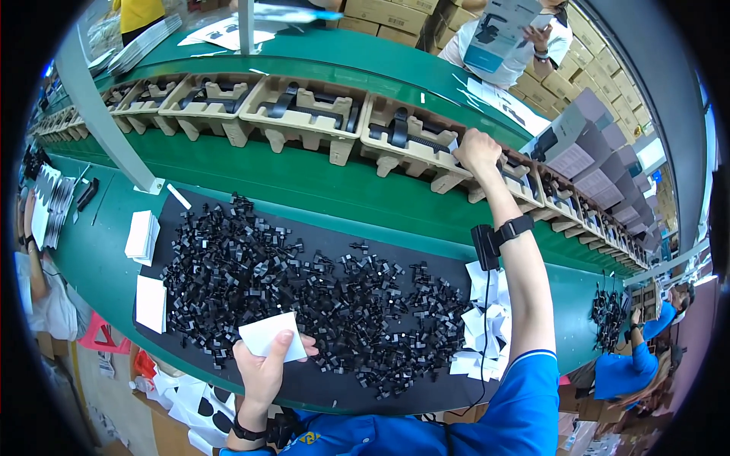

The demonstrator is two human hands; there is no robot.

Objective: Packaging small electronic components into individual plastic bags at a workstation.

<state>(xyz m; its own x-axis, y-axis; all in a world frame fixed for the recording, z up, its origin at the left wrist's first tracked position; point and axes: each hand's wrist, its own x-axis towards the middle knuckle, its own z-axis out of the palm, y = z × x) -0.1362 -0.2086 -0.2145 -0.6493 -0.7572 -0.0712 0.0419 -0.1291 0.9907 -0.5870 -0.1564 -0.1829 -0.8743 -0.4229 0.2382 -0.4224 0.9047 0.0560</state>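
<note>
We pinch a small white paper card in our left hand at six o'clock, over the heap of small black plastic clips. Our right hand, at one o'clock, closes on the moulded beige pulp tray.

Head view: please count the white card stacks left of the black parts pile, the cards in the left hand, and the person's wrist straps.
White card stacks: 2
White card in the left hand: 1
Black wrist straps: 2
Total: 5
</note>
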